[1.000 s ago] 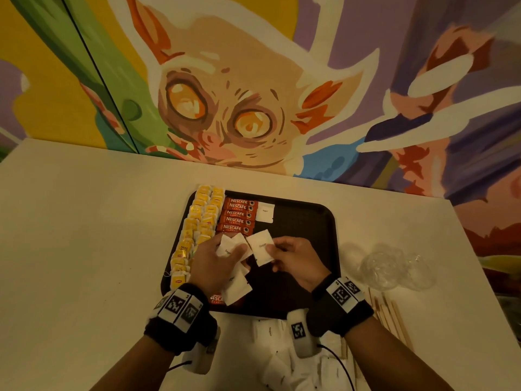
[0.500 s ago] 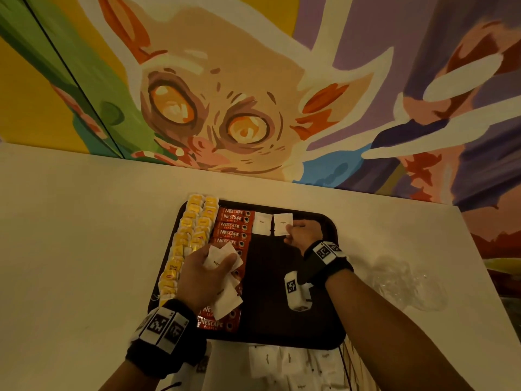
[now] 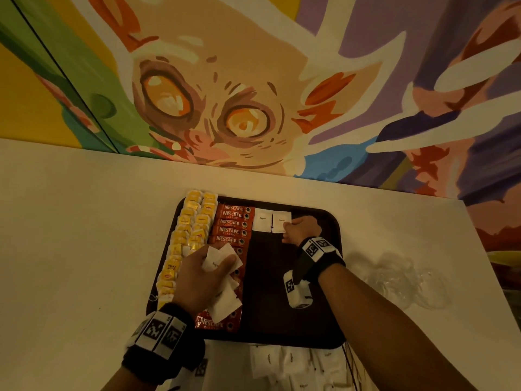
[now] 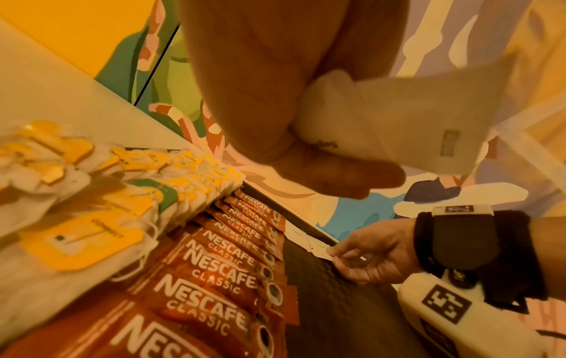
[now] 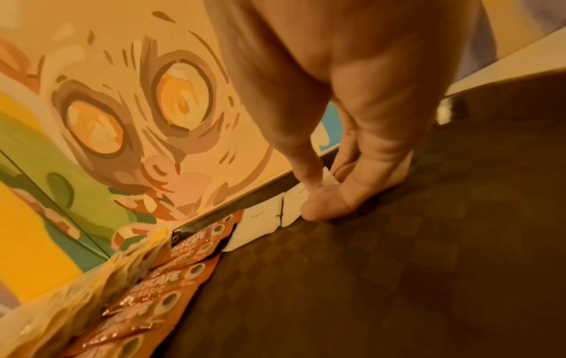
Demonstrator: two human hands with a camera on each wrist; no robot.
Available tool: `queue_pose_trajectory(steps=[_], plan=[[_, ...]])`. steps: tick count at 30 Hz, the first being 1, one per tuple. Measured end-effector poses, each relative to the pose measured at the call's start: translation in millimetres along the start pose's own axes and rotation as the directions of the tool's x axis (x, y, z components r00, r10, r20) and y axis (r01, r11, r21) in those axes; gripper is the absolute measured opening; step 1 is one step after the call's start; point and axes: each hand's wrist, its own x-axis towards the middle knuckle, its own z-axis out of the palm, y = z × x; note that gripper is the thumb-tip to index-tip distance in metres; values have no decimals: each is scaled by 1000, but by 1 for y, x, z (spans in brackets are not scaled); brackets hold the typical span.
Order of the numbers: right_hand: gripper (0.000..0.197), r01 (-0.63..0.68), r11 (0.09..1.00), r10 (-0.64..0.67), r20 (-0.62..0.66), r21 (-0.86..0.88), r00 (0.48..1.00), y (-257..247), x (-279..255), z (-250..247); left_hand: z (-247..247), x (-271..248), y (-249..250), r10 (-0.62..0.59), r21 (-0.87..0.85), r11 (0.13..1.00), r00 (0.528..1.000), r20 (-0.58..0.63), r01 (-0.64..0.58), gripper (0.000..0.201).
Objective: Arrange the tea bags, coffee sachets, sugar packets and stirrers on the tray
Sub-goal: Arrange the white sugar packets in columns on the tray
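A dark tray (image 3: 332,277) lies on the white table. Along its left side runs a column of yellow tea bags (image 3: 191,235), with red coffee sachets (image 3: 234,222) in a row beside them. Two white sugar packets lie side by side at the far edge: one (image 3: 262,220) by the sachets, the second (image 3: 282,221) to its right. My right hand (image 3: 287,227) pinches the second packet (image 5: 292,206) by its right corner, thumb and forefinger closed on it. My left hand (image 3: 218,263) hovers over the sachets and grips a bunch of sugar packets (image 4: 413,116).
More loose sugar packets (image 3: 282,362) lie on the table just in front of the tray. Crumpled clear plastic (image 3: 394,277) sits to the right of the tray. A painted wall (image 3: 253,108) closes off the far side of the table.
My right hand took one sugar packet from the bunch in my left hand. It carried the packet to the tray's far edge, beside the first packet. The left hand stayed put.
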Motion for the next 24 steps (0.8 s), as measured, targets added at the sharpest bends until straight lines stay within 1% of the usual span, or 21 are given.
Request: queue_pose_trajectory(steps=[7,10,13,15,17,20,22,24], plan=[[29,30,997,-30,-9,-68,1000,-2,-5,0,-1,0,-6,12,2,1000,1000,-6,-12,16],[33,51,993,-57,-51,-105,997,0,-9,0,-2,-1,-2,6,-14,1000,1000,-13,-7,15],[33,136,983,-149,-103,-126,983,4,-23,-4,-3,-3,2,19,-41,999,999,-27,-20,12],[30,229,967,-239,-85,-117,967,3,-42,-5,-3,-4,4,26,-52,998,998,-58,-29,12],[25,310,949,-311,-7,-63,951,1,-66,-5,-3,-4,3,7,-85,996,994,-110,-16,15],[21,364,931,-364,174,36,915,0,-110,-2,-3,-4,-1,-25,-125,992,981,-194,0,18],[27,360,929,-370,308,91,877,1,-141,-1,-2,-6,-1,-40,-144,990,967,-252,3,22],[35,310,937,-348,422,159,837,5,-168,1,-2,-9,-1,-48,-164,987,954,-295,-1,25]])
